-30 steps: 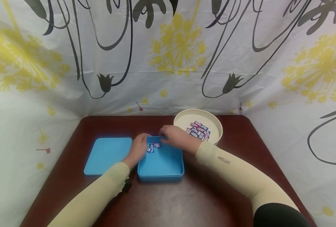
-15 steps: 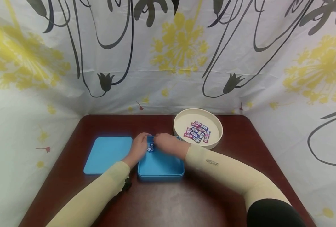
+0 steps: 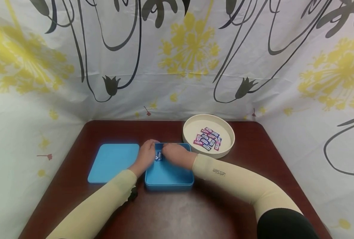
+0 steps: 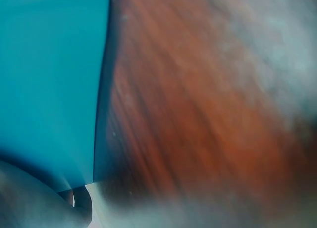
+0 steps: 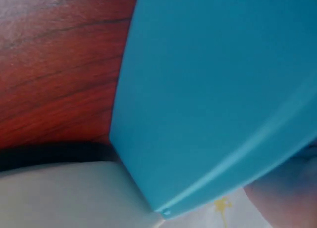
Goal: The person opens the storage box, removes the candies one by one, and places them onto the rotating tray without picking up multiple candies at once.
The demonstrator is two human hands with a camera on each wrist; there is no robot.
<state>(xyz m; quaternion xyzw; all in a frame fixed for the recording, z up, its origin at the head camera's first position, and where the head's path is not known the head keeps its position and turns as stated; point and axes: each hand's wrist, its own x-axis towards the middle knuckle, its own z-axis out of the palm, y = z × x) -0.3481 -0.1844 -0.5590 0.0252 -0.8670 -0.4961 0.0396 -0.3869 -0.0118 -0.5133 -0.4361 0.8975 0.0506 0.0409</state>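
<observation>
A blue rectangular box stands uncovered on the table. My left hand grips its left wall near the back corner. Over the far part of the box, my right hand reaches in with bent fingers, pointing toward the back left corner. Its fingertips are hidden under the hand, and I cannot tell whether they pinch anything. Just left of them, small wrapped candies with blue and white wrappers lie on the box floor. In the right wrist view, the box's blue wall rises between the camera and part of the right hand.
A round cream tray with several pink and blue wrapped candies stands at the back right, close to the box. The flat blue lid lies to the left on the dark wooden table. Patterned cloth hangs behind.
My right hand has moved left and lower into the box, covering a pink candy seen there before, and its forearm no longer covers the tray's front. The left hand has stayed put.
</observation>
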